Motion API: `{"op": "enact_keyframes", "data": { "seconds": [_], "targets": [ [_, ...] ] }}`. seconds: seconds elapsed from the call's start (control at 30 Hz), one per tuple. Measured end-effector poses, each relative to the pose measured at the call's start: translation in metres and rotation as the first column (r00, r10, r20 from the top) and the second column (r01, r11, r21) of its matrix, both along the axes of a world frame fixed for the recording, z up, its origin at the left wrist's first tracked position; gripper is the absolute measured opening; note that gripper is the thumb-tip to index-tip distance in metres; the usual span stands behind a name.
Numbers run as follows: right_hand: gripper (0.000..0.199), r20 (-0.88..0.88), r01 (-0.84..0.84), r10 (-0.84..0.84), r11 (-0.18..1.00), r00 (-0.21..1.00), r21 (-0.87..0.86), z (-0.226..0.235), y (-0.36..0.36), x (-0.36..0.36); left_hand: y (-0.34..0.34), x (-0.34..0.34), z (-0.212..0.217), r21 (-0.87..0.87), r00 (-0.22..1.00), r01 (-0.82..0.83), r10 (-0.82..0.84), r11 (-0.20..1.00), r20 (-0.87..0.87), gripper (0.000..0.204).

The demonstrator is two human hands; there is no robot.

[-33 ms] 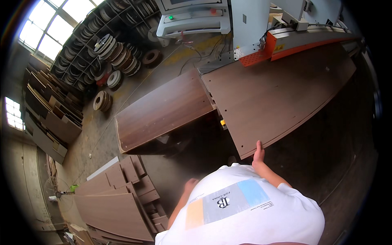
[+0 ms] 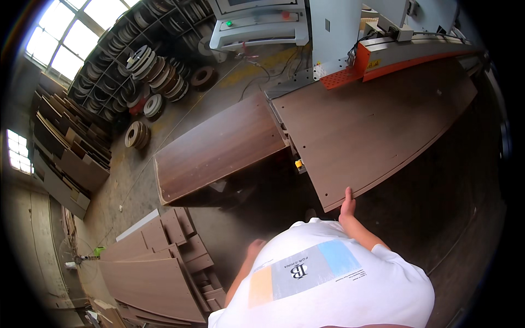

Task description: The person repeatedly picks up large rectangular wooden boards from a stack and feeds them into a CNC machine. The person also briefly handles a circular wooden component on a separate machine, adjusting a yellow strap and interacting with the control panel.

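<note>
A large brown wood-look panel (image 2: 372,131) with small drilled holes lies flat on the machine, its far edge under the orange guard. My right hand (image 2: 348,205) grips the panel's near edge close to its left corner, thumb on top and the other fingers hidden below. Low beside my body, my left hand (image 2: 256,247) is away from the panel. My shirt partly covers it, so its fingers do not show clearly.
A brown-topped bench (image 2: 219,150) adjoins the panel's left side. An orange perforated guard (image 2: 344,79) and a control console (image 2: 260,27) stand beyond. Stacked brown boards (image 2: 153,284) are at lower left. Edge-banding rolls (image 2: 136,135) sit on the floor near a loaded rack.
The brown panel has shifted slightly to the right and away from me, with my right hand moving along on its edge. My left hand stays in place.
</note>
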State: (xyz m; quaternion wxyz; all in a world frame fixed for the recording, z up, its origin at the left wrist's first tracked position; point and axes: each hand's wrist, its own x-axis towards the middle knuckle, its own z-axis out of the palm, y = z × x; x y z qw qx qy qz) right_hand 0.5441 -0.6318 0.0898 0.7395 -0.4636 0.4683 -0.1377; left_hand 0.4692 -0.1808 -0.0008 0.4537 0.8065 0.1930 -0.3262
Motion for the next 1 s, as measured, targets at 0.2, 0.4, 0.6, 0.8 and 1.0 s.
{"op": "enact_keyframes", "data": {
  "seconds": [0.2,0.4,0.6,0.8,1.0],
  "targets": [
    [0.075,0.021,0.162,-0.162,0.959,0.987,-0.234,-0.029,-0.059,0.013,-0.004,-0.022,-0.012,-0.070,0.978,-0.194,0.188,0.978,-0.091,0.032],
    [0.096,-0.107,0.166,-0.189,0.967,0.976,-0.193,-0.029,-0.107,0.020,0.005,-0.046,0.013,0.001,0.978,-0.192,0.192,0.981,-0.079,0.028],
    [0.085,-0.124,0.171,-0.183,0.980,0.975,-0.099,-0.044,-0.120,0.009,0.042,-0.064,0.008,-0.013,0.995,-0.094,0.093,0.996,-0.033,0.029],
    [0.061,-0.178,-0.463,0.467,0.884,0.866,0.066,-0.070,-0.003,-0.038,0.068,-0.071,0.009,-0.045,0.981,-0.182,0.179,0.982,-0.077,0.026],
    [0.077,-0.291,-0.728,0.923,0.380,0.254,0.571,-0.017,0.091,-0.071,0.111,-0.081,0.001,-0.068,0.985,-0.162,0.157,0.984,-0.073,0.025]
  ]
}}
